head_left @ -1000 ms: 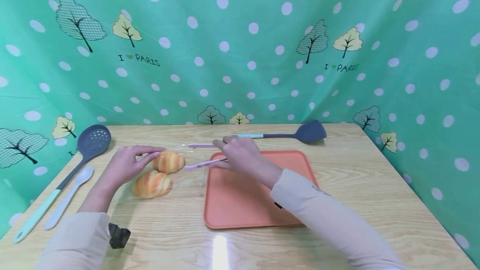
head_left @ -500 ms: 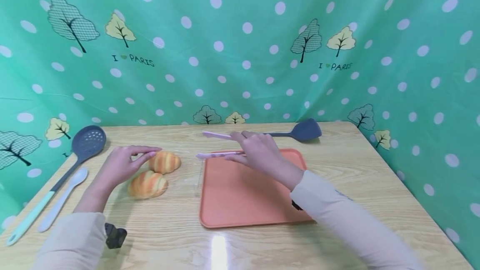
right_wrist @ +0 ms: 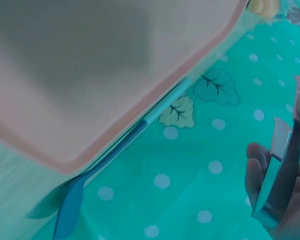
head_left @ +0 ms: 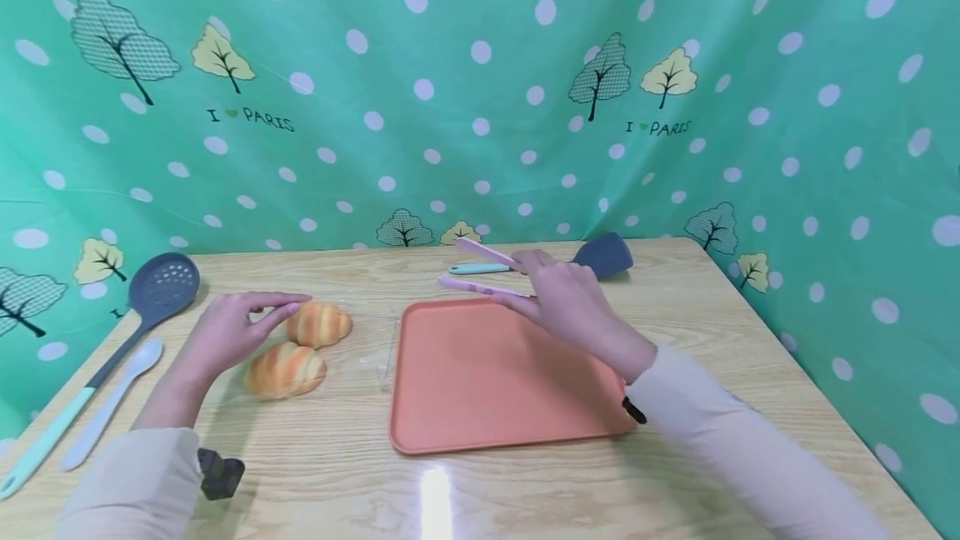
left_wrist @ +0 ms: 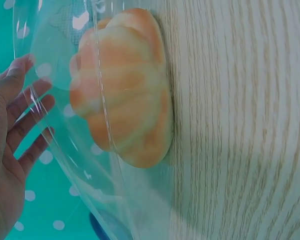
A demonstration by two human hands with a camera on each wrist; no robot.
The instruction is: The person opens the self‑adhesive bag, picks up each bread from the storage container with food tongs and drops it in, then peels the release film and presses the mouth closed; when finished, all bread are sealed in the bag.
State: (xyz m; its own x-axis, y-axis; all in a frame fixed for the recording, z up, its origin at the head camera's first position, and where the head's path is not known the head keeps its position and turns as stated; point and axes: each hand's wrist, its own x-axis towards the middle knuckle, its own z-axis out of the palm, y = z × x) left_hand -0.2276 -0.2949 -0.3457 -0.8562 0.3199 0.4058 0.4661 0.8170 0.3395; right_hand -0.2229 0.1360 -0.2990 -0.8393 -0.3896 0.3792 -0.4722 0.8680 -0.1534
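The left grip (head_left: 236, 329) pinched clear plastic (left_wrist: 72, 157) by the bread roll (head_left: 321, 324), best steadied lightly; the right grip (head_left: 577, 300) held the spread tongs (head_left: 474, 286)

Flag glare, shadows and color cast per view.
Head: blown-out glare streak on the table, near the bottom edge; left wrist: white glints on the clear plastic, shadow at lower right; right wrist: hazy teal cast, broad dark shadow across the tray.
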